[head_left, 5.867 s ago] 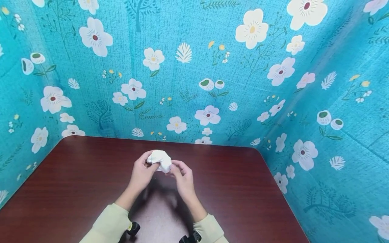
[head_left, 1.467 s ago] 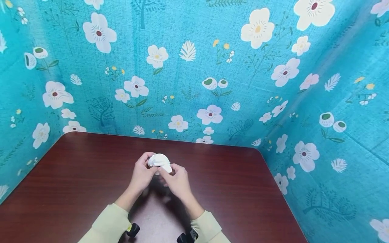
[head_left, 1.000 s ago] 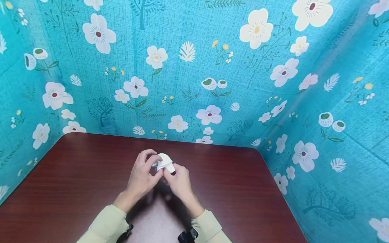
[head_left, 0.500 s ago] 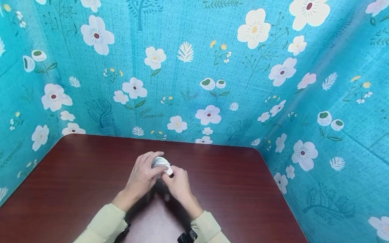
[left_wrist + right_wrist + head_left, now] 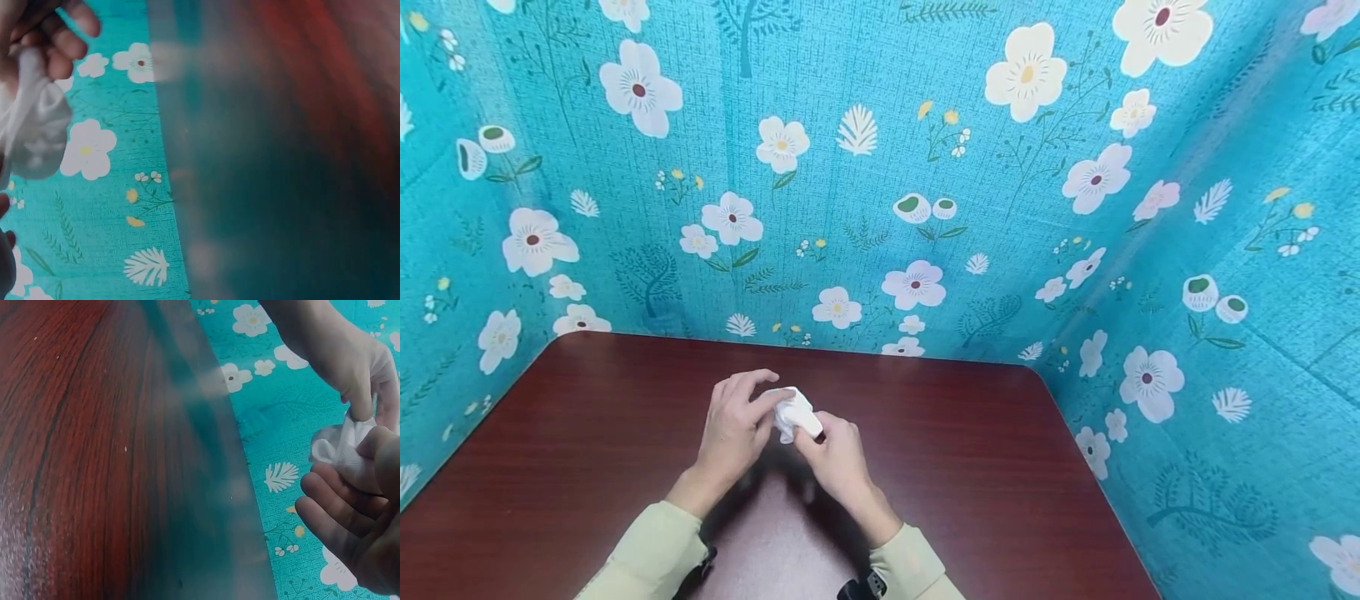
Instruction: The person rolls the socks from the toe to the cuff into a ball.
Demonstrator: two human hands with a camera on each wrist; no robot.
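A small white cloth bundle (image 5: 795, 411), folded and wrapped on itself, is held up between both hands over the table. My left hand (image 5: 730, 427) pinches its left side between thumb and fingers, the outer fingers spread away. From the right, my right hand (image 5: 841, 458) grips it with the thumb on top and fingers beneath. In the left wrist view a loose fold of the cloth (image 5: 42, 134) hangs below the pinching fingers. The right wrist view shows a strip of the cloth (image 5: 347, 447) pulled up by the left thumb and finger.
A dark red-brown wooden table (image 5: 985, 467) lies under the hands, with a glossy reflection near its front. Blue flowered fabric (image 5: 880, 208) rises behind its far edge and along both sides. Each wrist wears a black strapped device (image 5: 863, 586).
Earlier both hands held the cloth as a rounder bundle. The left hand has shifted its grip over the top, then drawn back left, pulling at a fold. The right hand keeps its grip.
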